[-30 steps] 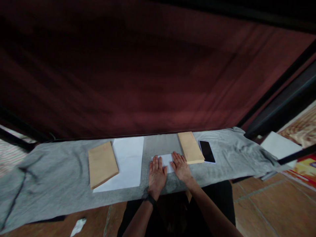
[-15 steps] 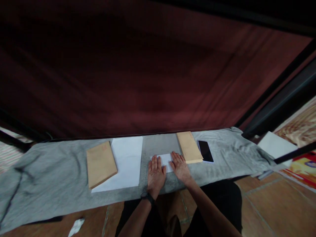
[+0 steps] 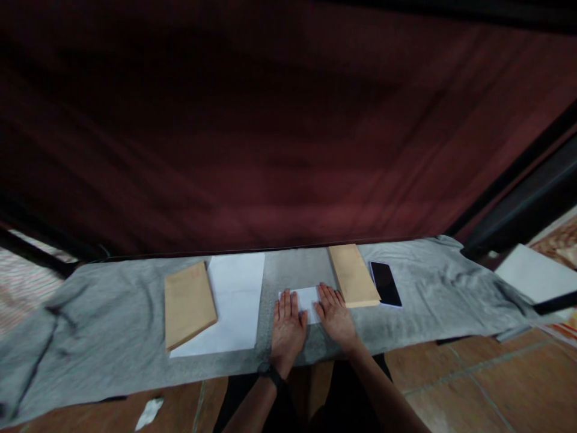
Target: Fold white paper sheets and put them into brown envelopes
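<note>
Small paper (image 3: 308, 298) on grey cloth (image 3: 433, 294), red panel (image 3: 288, 180) behind; left fingers (image 3: 288, 305), right fingers (image 3: 327, 297) unclenched

Left fingers (image 3: 287, 305) flat, right fingers (image 3: 329, 297) slanted inward

Setting: probably a room in a home; not certain. Evidence: brown tile floor (image 3: 451, 388) with pale joints, a white scrap (image 3: 148, 414) lying on it. Soft grey cloth (image 3: 108, 331), rumpled, spread as a covering, with a phone (image 3: 386, 284) on top. Striped fabric (image 3: 22, 282) at far left. Dark-red panel (image 3: 288, 150) behind, dark post (image 3: 525, 204) at right, furniture-like; material unclear.
</note>
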### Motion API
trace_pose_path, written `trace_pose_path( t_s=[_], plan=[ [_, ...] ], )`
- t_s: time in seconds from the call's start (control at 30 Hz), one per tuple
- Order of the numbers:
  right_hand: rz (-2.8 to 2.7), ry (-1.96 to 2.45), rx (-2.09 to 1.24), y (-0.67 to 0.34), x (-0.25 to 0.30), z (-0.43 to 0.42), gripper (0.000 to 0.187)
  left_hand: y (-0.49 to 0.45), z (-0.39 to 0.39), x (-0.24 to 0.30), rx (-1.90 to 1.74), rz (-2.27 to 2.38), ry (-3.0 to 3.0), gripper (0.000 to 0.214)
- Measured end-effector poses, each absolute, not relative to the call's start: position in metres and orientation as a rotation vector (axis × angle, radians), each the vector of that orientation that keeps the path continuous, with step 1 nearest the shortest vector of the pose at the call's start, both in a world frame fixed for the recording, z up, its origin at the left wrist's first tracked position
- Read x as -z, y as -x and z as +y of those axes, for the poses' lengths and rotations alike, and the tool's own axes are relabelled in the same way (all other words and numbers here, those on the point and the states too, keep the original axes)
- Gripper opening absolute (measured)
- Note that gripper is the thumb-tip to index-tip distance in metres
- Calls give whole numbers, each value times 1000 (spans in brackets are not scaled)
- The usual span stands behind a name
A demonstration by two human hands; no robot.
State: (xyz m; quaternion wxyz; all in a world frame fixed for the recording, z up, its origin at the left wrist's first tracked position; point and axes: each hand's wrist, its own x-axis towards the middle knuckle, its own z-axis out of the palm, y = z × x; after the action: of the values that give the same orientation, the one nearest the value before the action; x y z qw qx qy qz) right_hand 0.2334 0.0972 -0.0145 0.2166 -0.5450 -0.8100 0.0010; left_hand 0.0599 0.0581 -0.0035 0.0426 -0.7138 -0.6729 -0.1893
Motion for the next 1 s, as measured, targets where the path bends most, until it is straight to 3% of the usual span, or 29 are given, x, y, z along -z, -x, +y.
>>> trace_pose_path(
  t_s=[0.57, 1.0],
  plan=[
    [-2326, 1349, -128, -203, 4, 81, 49, -58, 56, -7, 488, -2059, 2272, 55],
    [-2251, 1520, 126, -222, 15, 90, 52, -45, 41, 4, 734, -2203, 2057, 58]
  ],
)
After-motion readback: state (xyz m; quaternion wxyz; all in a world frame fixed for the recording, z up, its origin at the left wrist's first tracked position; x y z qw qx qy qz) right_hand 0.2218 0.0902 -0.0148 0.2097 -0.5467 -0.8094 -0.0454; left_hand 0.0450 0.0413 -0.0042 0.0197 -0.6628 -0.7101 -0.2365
